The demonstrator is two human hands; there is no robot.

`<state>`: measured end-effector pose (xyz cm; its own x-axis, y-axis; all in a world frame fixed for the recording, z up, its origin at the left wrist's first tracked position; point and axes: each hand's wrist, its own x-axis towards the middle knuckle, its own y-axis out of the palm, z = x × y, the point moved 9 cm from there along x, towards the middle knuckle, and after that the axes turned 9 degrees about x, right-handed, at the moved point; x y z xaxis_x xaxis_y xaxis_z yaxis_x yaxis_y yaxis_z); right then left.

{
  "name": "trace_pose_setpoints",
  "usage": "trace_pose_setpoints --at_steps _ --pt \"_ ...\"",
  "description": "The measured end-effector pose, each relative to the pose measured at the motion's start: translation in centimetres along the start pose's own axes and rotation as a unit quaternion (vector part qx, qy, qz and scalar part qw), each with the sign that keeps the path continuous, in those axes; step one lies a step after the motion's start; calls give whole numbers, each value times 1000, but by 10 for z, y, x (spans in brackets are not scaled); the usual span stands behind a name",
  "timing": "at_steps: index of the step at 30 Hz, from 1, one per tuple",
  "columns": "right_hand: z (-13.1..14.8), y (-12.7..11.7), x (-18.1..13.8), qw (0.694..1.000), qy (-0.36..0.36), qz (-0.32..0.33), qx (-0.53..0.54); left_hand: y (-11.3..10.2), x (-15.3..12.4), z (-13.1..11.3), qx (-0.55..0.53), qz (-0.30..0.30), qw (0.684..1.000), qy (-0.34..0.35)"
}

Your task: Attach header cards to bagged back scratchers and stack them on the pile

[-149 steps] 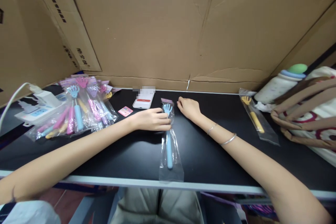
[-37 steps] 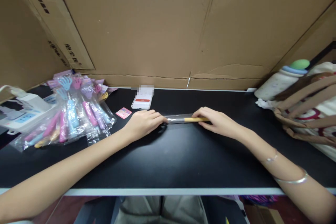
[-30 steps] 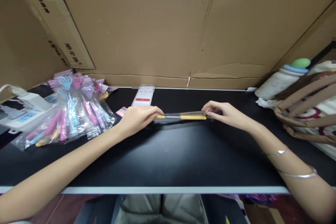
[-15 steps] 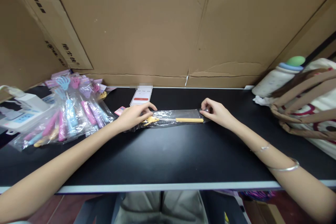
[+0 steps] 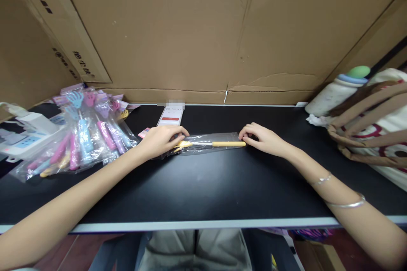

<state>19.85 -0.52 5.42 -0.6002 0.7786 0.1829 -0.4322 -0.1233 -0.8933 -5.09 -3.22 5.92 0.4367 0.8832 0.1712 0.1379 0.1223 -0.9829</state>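
Note:
A yellow back scratcher [image 5: 229,144] with a hand-shaped head and a metal shaft lies lengthwise inside a clear plastic bag [image 5: 203,139] on the black desk. My left hand [image 5: 163,139] rests over the bag's left end by the scratcher's head, its fingers curled onto the plastic; part of the bag is hidden beneath it. At the other end, my right hand [image 5: 259,137] has its thumb and fingers closed on the bag's edge, beside the tip of the yellow handle. A bit of a pink card [image 5: 143,133] shows behind my left hand.
Several bagged back scratchers [image 5: 85,135] in blue, pink and purple are piled at left, by a white power strip [image 5: 22,146]. A phone [image 5: 171,115] showing a timer leans behind my left hand. A bottle [image 5: 333,95] and a cloth bag [image 5: 378,123] stand at right. Cardboard walls [image 5: 190,29] enclose the back.
My right hand has shifted slightly at the bag's right end, its fingers now lower over the edge near the handle tip. My left hand stays nearly in place.

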Motion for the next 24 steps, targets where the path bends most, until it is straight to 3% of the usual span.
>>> trace_pose_setpoints --at_steps 7,12,16,20,24 --pt "-13 -15 0 994 58 -83 -35 1 0 -2 -9 -12 1000 8" --pt "-34 -11 -2 993 100 -48 -35 4 0 -4 -10 -6 1000 19" --pt "-40 -9 -2 988 134 -52 65 5 1 -1 -33 0 999 1" --pt "-28 -8 1 964 112 -74 229 5 1 0 -52 2 999 -7" --pt "-10 -7 2 956 94 -90 264 6 0 -3 -68 1 998 -12"
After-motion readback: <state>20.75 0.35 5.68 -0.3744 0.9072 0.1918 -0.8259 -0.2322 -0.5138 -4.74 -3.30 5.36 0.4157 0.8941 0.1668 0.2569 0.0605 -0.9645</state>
